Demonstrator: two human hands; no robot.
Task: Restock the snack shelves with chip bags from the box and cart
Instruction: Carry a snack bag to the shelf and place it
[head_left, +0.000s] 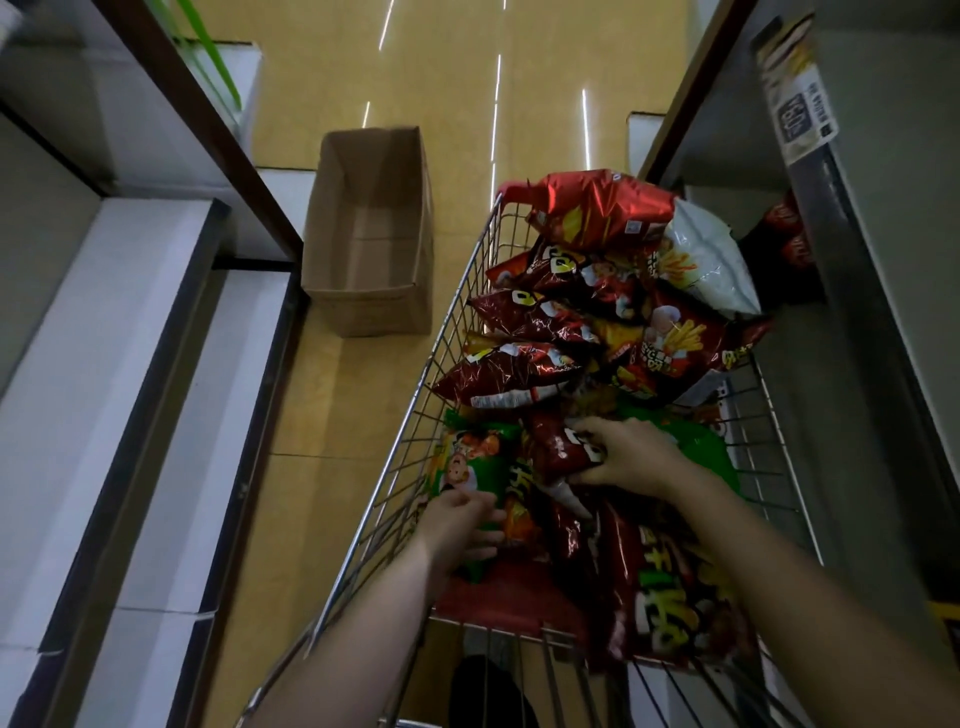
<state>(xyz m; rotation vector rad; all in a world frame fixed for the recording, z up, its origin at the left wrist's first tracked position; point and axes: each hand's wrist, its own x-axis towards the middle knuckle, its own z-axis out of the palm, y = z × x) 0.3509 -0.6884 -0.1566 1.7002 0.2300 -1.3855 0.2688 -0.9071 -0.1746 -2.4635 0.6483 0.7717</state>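
near the cart's (457, 322) near edge, the right hand (628, 457) pinched a dark red chip bag (558, 449); the left hand (465, 519) lay loose-fingered on a green bag (467, 462). light, crinkly, slippery and crushable, probably best gripped by the sealed edge.

Both forearms are bare to the frame's edge, with no sleeve in view. The left hand (462, 519) and right hand (631, 457) wear no gloves or rings.
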